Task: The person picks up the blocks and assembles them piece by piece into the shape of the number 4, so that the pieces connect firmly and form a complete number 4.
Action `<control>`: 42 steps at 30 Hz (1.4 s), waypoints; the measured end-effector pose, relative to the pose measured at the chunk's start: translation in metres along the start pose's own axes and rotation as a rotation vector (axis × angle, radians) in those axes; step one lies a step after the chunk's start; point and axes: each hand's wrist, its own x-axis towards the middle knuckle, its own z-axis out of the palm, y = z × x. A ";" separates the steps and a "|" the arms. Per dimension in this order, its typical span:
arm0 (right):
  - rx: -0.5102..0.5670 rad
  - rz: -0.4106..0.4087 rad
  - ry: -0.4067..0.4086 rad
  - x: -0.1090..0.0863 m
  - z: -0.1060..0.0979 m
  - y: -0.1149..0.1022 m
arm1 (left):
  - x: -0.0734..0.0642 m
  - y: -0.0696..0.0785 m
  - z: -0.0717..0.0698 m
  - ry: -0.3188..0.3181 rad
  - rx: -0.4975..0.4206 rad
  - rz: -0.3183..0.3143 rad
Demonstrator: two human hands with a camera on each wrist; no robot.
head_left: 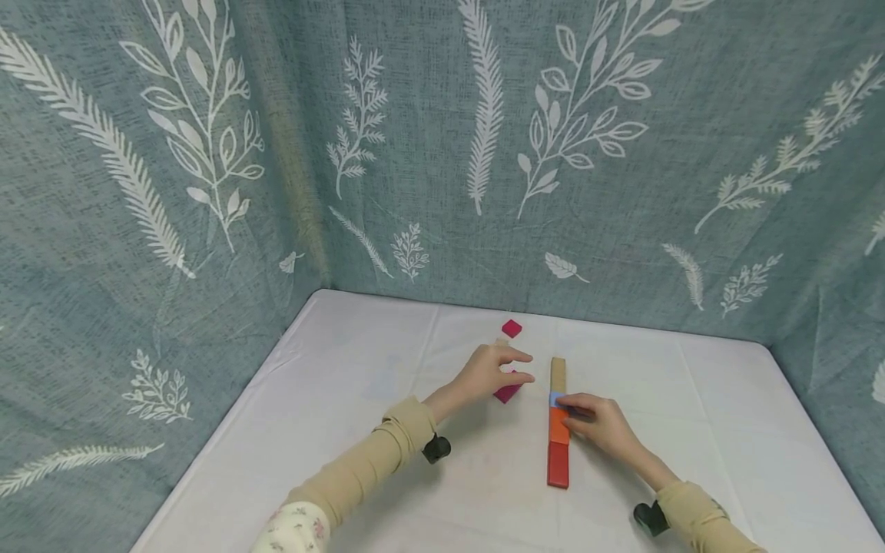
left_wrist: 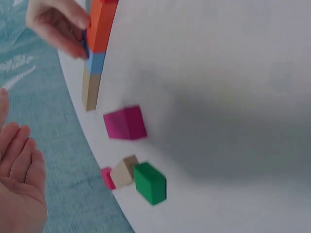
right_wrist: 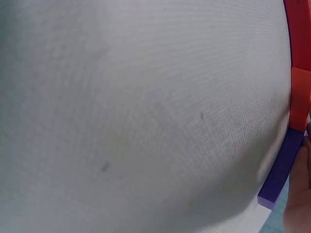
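A row of blocks stands on the table: red point(head_left: 558, 465), orange point(head_left: 559, 427), light blue point(head_left: 555, 399) and tan point(head_left: 558, 374). My right hand point(head_left: 607, 427) grips a purple block point(right_wrist: 281, 167) at the row's right side, thumb and fingertips by the orange and blue blocks. The head view hides that purple block behind the hand. My left hand point(head_left: 484, 374) hovers left of the row, thumb and index finger apart, holding nothing. Under it lies a magenta block point(left_wrist: 125, 122), partly covered in the head view.
Farther back lie a green block point(left_wrist: 150, 183), a small tan block point(left_wrist: 123, 172) and a pinkish-red block point(head_left: 512, 329). The white-covered table point(head_left: 691, 445) ends at a leaf-patterned teal curtain point(head_left: 429, 138) behind and at both sides.
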 end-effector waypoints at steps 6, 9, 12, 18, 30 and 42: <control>0.007 0.009 0.002 0.000 0.000 0.000 | 0.003 -0.006 -0.011 0.048 -0.052 -0.046; 0.009 0.011 -0.001 -0.001 0.000 0.000 | 0.002 -0.011 -0.011 0.060 -0.062 -0.058; 0.010 0.013 -0.002 -0.001 0.000 0.000 | 0.001 -0.016 -0.007 0.058 -0.069 -0.067; -0.004 0.014 0.008 -0.002 0.001 0.000 | -0.001 -0.025 0.006 0.061 -0.034 -0.112; 0.001 -0.001 0.017 -0.002 0.001 0.001 | -0.011 -0.037 0.027 0.142 0.024 -0.179; 0.003 0.009 0.010 -0.002 0.000 -0.001 | -0.019 -0.044 0.040 0.190 0.046 -0.181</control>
